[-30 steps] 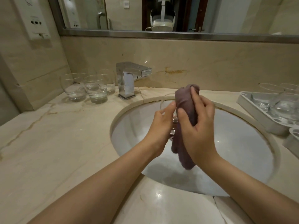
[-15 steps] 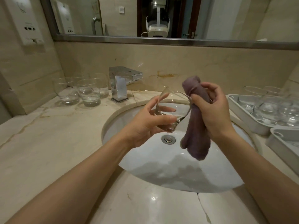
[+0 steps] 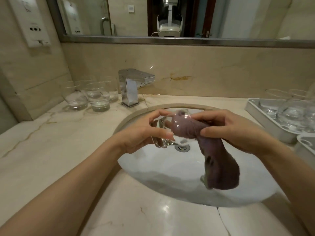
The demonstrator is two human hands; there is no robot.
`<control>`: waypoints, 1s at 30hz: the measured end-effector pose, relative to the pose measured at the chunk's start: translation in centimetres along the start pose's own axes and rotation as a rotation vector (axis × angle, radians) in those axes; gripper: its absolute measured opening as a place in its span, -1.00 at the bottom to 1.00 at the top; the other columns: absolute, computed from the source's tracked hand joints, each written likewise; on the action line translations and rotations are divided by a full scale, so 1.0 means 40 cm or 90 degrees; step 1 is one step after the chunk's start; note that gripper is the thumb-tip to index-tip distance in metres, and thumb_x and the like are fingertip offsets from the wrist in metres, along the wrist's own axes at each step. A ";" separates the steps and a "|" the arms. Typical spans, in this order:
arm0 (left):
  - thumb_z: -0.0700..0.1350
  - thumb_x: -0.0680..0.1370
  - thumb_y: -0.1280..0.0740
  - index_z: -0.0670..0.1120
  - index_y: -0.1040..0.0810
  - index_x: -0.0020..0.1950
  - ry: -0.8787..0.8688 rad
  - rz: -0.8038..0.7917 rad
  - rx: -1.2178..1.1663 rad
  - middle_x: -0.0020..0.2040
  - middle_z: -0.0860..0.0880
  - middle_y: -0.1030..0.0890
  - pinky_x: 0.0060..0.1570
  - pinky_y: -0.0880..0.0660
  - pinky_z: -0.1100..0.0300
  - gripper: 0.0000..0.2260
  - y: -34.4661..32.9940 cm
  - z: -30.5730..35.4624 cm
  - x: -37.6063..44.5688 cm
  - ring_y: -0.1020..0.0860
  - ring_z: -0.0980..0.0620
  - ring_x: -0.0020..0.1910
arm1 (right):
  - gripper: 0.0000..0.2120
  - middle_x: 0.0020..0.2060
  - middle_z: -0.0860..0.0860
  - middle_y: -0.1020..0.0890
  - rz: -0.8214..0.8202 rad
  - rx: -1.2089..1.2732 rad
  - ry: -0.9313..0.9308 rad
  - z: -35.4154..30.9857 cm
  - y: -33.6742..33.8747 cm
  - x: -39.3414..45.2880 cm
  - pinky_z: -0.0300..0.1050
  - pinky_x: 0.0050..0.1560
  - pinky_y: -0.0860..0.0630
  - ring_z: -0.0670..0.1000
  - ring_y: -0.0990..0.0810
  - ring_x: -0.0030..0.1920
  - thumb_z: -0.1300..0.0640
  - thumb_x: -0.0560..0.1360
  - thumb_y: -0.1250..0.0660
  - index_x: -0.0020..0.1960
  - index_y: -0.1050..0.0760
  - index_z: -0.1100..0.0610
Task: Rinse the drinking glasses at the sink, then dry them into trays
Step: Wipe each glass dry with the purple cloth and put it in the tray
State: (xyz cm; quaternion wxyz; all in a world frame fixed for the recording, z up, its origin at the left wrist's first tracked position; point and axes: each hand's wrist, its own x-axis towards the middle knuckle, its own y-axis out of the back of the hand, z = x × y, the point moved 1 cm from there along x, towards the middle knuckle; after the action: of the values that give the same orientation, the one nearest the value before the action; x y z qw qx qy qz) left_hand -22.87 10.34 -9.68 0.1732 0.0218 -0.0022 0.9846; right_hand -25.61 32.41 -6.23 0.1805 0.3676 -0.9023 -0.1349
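A pale marble bench (image 3: pixel 51 150) ran under a wall mirror (image 3: pixel 170 16), with a round white sink (image 3: pixel 170 181) set into it and a chrome tap (image 3: pixel 131 86) behind. Over the basin the left hand (image 3: pixel 141 133) gripped a clear drinking glass (image 3: pixel 162 132), its fingers (image 3: pixel 158 114) curled over the far side and the thumb across the near side. Half a second before, that glass had stood nearly upright with its mouth up; now it lay tipped on its side, mouth toward the right. The right hand (image 3: pixel 235 130) pinched a purple cloth (image 3: pixel 219 159) and had pushed its upper end into the glass, where earlier the cloth was held just outside the rim. The rest of the cloth hung down over the basin. At the back left of the bench stood a cluster of waiting glasses (image 3: pixel 88 97), some with water in the bottom. On the right, a grey tray (image 3: pixel 265 123) held more glasses (image 3: pixel 293 111), and a second tray (image 3: pixel 305 145) lay just in front of it
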 end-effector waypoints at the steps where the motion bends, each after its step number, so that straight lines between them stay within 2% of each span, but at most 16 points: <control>1: -0.16 0.20 -0.52 0.07 -0.52 0.11 0.009 -0.023 0.013 -0.02 -0.08 -0.64 -0.31 -0.56 0.19 -0.49 -0.002 -0.002 -0.005 -0.61 -0.03 -0.21 | -0.65 -0.02 -0.21 -0.68 -0.022 -0.015 -0.003 0.001 -0.006 -0.006 -0.39 0.02 -0.48 -0.22 -0.61 0.06 0.23 0.27 -0.32 -0.13 -0.68 -0.17; 3: -0.13 0.19 -0.51 0.06 -0.52 0.11 0.020 -0.040 0.001 0.05 -0.14 -0.58 -0.31 -0.56 0.20 -0.50 -0.002 -0.004 -0.006 -0.60 -0.05 -0.21 | -0.67 0.00 -0.24 -0.67 0.006 -0.057 0.041 0.009 -0.015 -0.010 -0.36 0.05 -0.48 -0.21 -0.61 0.07 0.19 0.28 -0.37 -0.08 -0.65 -0.19; 6: -0.12 0.15 -0.59 -0.03 -0.49 0.16 -0.006 -0.036 -0.082 0.01 -0.15 -0.60 -0.26 -0.60 0.14 -0.39 0.008 -0.001 0.001 -0.63 -0.07 -0.21 | -0.64 0.07 -0.12 -0.64 0.158 0.059 0.111 0.016 -0.017 -0.005 -0.25 -0.01 -0.56 -0.08 -0.64 0.09 -0.02 0.16 -0.62 -0.10 -0.58 -0.13; 7: -0.07 0.12 -0.63 -0.05 -0.47 0.19 -0.014 -0.048 -0.104 -0.03 -0.14 -0.62 -0.26 -0.60 0.13 -0.31 0.008 0.001 0.003 -0.64 -0.08 -0.21 | -0.67 0.08 -0.12 -0.64 0.188 0.068 0.127 0.015 -0.016 -0.006 -0.26 -0.03 -0.56 -0.08 -0.64 0.09 -0.08 0.15 -0.61 -0.14 -0.59 -0.14; 9: 0.01 0.11 -0.66 -0.08 -0.46 0.21 -0.030 -0.056 -0.122 -0.01 -0.15 -0.64 -0.26 -0.60 0.12 -0.26 0.002 0.006 0.003 -0.65 -0.10 -0.20 | -0.82 0.05 -0.20 -0.65 0.214 -0.021 0.135 0.012 -0.017 -0.010 -0.28 0.04 -0.52 -0.16 -0.61 0.11 -0.07 0.26 -0.48 -0.15 -0.60 -0.15; 10: 0.00 0.12 -0.65 -0.07 -0.47 0.20 -0.037 -0.045 -0.124 0.02 -0.16 -0.63 -0.26 -0.60 0.12 -0.28 -0.001 0.007 0.004 -0.65 -0.11 -0.19 | -0.82 0.04 -0.29 -0.63 0.208 -0.076 0.118 0.011 -0.019 -0.013 -0.29 0.08 -0.48 -0.23 -0.59 0.09 -0.07 0.29 -0.44 -0.10 -0.59 -0.16; 12: -0.07 0.18 -0.59 -0.04 -0.49 0.18 -0.044 -0.003 -0.101 0.08 -0.17 -0.60 -0.27 -0.60 0.14 -0.39 -0.012 0.016 0.003 -0.65 -0.12 -0.16 | -0.66 0.01 -0.37 -0.60 0.163 -0.145 0.087 0.010 -0.028 -0.014 -0.40 0.01 -0.44 -0.30 -0.57 0.02 -0.07 0.28 -0.46 0.04 -0.54 -0.17; 14: -0.13 0.26 -0.55 0.01 -0.49 0.20 -0.051 0.038 0.010 0.09 -0.14 -0.58 -0.28 -0.58 0.19 -0.46 -0.020 0.023 -0.003 -0.65 -0.08 -0.15 | -0.59 -0.05 -0.33 -0.61 0.097 -0.158 0.043 0.022 -0.047 -0.008 -0.47 -0.10 -0.45 -0.28 -0.60 -0.05 0.06 0.31 -0.55 0.10 -0.53 -0.13; 16: -0.19 0.33 -0.57 0.09 -0.46 0.24 -0.052 0.055 0.219 0.04 -0.05 -0.57 -0.24 -0.57 0.26 -0.44 -0.029 0.016 -0.010 -0.65 0.02 -0.11 | -0.62 -0.17 -0.26 -0.65 0.035 -0.120 -0.044 0.039 -0.064 -0.006 -0.45 -0.15 -0.47 -0.24 -0.62 -0.15 0.25 0.33 -0.54 0.04 -0.56 -0.08; 18: -0.14 0.36 -0.56 0.14 -0.39 0.30 -0.094 0.046 0.425 0.09 0.04 -0.55 -0.08 -0.56 0.29 -0.40 -0.040 -0.001 -0.013 -0.59 0.10 0.02 | -0.66 -0.24 -0.13 -0.67 -0.018 -0.046 -0.134 0.058 -0.074 -0.012 -0.35 -0.20 -0.51 -0.13 -0.62 -0.25 0.24 0.31 -0.56 -0.01 -0.61 -0.06; 20: -0.09 0.36 -0.56 0.16 -0.32 0.36 -0.219 0.017 0.644 0.21 0.01 -0.50 0.11 -0.52 0.15 -0.34 -0.045 -0.021 -0.009 -0.51 0.07 0.16 | -0.67 -0.32 -0.07 -0.65 -0.040 0.074 -0.199 0.071 -0.077 -0.018 -0.27 -0.28 -0.54 -0.08 -0.60 -0.32 0.21 0.28 -0.56 0.01 -0.60 0.03; 22: -0.11 0.37 -0.54 0.20 -0.24 0.37 -0.319 -0.011 0.807 0.29 -0.05 -0.44 0.13 -0.49 -0.03 -0.29 -0.042 -0.035 0.001 -0.46 -0.06 0.21 | -0.65 -0.35 -0.06 -0.65 -0.027 0.153 -0.217 0.078 -0.081 -0.018 -0.26 -0.31 -0.54 -0.09 -0.59 -0.34 0.21 0.30 -0.54 0.05 -0.56 0.08; 23: -0.13 0.37 -0.53 0.21 -0.22 0.37 -0.331 -0.004 0.827 0.30 -0.06 -0.42 0.10 -0.50 -0.05 -0.28 -0.039 -0.035 0.004 -0.45 -0.09 0.21 | -0.65 -0.35 -0.07 -0.65 -0.011 0.156 -0.211 0.078 -0.086 -0.017 -0.27 -0.30 -0.54 -0.10 -0.60 -0.33 0.21 0.31 -0.52 0.06 -0.56 0.08; 27: -0.21 0.32 -0.56 0.17 -0.35 0.39 -0.295 0.055 0.676 0.26 0.03 -0.39 0.09 -0.48 0.19 -0.26 -0.039 -0.022 0.006 -0.48 0.08 0.14 | -0.71 -0.29 -0.13 -0.68 0.072 0.084 -0.149 0.080 -0.093 -0.012 -0.33 -0.25 -0.52 -0.13 -0.63 -0.29 0.25 0.37 -0.46 0.04 -0.57 0.01; 29: -0.23 0.30 -0.59 0.21 -0.31 0.40 -0.170 0.066 0.491 0.23 0.10 -0.40 0.16 -0.52 0.22 -0.20 -0.035 -0.005 0.005 -0.50 0.15 0.15 | -0.66 -0.18 -0.22 -0.69 0.096 0.003 -0.077 0.079 -0.092 -0.012 -0.42 -0.16 -0.49 -0.20 -0.64 -0.16 0.27 0.35 -0.49 0.02 -0.58 -0.06; 30: -0.26 0.30 -0.58 0.21 -0.31 0.39 -0.100 0.053 0.378 0.22 0.07 -0.43 0.13 -0.55 0.17 -0.20 -0.027 0.000 0.003 -0.55 0.09 0.13 | -0.64 -0.12 -0.23 -0.68 0.103 -0.061 -0.031 0.078 -0.092 -0.011 -0.45 -0.10 -0.46 -0.22 -0.63 -0.09 0.27 0.34 -0.52 0.02 -0.58 -0.08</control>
State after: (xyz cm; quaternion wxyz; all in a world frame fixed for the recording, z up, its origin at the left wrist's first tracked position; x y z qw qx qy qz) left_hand -22.60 11.41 -9.66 0.1183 0.1475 0.2711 0.9438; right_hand -24.37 30.51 -10.52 0.1865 0.2810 -0.9256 -0.1719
